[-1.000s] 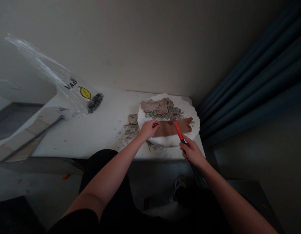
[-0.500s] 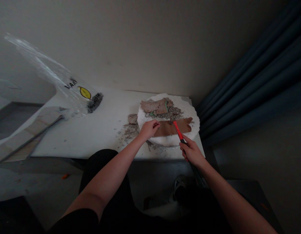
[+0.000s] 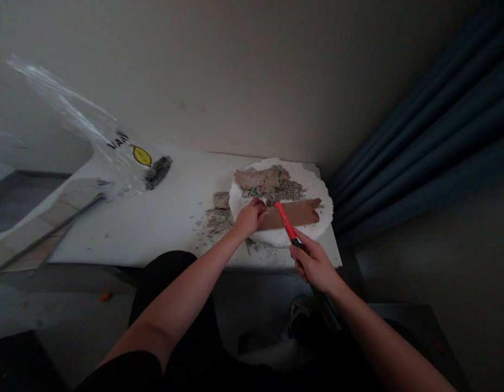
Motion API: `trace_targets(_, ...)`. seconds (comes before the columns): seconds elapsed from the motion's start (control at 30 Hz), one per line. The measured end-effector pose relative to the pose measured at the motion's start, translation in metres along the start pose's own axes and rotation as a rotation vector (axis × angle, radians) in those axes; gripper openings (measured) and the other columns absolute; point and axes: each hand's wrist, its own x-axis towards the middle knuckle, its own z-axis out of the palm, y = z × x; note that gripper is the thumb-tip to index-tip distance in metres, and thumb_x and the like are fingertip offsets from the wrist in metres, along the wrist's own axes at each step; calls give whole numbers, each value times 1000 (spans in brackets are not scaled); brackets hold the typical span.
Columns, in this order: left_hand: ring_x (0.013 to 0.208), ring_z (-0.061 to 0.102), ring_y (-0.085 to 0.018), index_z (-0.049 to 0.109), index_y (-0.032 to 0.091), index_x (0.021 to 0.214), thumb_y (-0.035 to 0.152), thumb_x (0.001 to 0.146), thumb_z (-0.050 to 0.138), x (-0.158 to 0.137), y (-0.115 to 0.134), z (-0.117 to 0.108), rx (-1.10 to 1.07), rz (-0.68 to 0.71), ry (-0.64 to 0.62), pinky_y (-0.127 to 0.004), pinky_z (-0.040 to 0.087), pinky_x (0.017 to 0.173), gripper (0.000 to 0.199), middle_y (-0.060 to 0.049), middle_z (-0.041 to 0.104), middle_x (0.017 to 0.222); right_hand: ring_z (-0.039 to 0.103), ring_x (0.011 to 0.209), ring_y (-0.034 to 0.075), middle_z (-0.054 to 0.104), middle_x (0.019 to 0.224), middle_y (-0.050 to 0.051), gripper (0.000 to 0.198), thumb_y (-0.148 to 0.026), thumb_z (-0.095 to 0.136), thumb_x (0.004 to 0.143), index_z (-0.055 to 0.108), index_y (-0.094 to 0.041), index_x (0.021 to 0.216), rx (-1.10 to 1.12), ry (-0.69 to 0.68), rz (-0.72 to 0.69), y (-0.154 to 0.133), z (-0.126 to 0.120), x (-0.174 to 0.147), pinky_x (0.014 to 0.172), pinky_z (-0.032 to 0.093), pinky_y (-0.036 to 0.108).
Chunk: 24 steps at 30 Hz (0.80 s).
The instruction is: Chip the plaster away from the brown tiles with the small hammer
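My right hand (image 3: 315,264) is wrapped round the dark lower handle of a hammer (image 3: 285,221) with a red upper shaft. The hammer's grey head is low over the left part of a flat brown strip (image 3: 303,213) with a ragged right end. Over the strip's left end, my left hand (image 3: 251,216) has its fingers pinched together close to the hammer head; what is between them is hidden. The strip lies on a round white board (image 3: 323,190) with a rough edge. Behind it on the board are a cracked brown slab (image 3: 256,178) and crumbled grey rubble (image 3: 292,190).
Grey debris (image 3: 219,222) and a broken chunk (image 3: 221,200) lie left of the board on the white table (image 3: 174,212). A clear plastic bag (image 3: 113,147) with a yellow print stands further left, near a dark rod (image 3: 72,218). Blue curtains (image 3: 419,130) hang at the right.
My right hand and the hammer have moved left, bringing the head close to my left fingers. My left hand has shifted slightly right.
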Motion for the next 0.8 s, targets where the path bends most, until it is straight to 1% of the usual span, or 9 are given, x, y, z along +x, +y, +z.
trace_targets(0.2,91,61,-18,66,18,84,28,88,51,-1,-1,2,-2,20,-16,-32,50,84,18,-8,62,107,35,41,6,40,61,-8,62,-33,54,91,39,-23,149,-10,13,-41,-2,1,-5,36,31,18)
trace_targets(0.37,96,62,-20,67,17,88,25,86,51,1,1,1,26,-29,-29,-34,49,88,17,-9,62,110,35,41,7,41,60,-7,61,-32,54,89,42,-21,148,-61,-15,34,10,0,-3,37,30,18)
trace_targets(0.47,93,62,-20,66,17,87,25,86,52,0,0,0,7,-13,-30,-34,49,85,17,-9,62,109,35,43,8,41,59,-7,63,-33,54,89,40,-22,150,-94,1,10,13,2,-4,38,31,18)
trace_targets(0.6,85,61,-18,64,17,82,27,86,53,-1,1,0,-7,-11,-27,-31,49,79,16,-9,63,103,35,42,8,39,56,-8,62,-34,53,91,39,-23,150,-100,-2,-11,8,4,-4,39,31,18)
trace_targets(0.7,85,61,-18,64,16,82,28,87,53,-2,1,0,3,-11,-31,-31,48,78,16,-9,63,102,35,42,8,39,58,-8,60,-33,53,90,42,-23,148,-82,-17,-2,2,5,-5,38,31,18)
trace_targets(0.8,85,61,-18,63,17,83,26,87,52,-1,2,0,13,-1,-33,-31,48,78,15,-8,63,102,34,41,8,38,57,-8,60,-34,53,90,41,-23,148,-51,-3,-23,-3,5,-8,38,31,18)
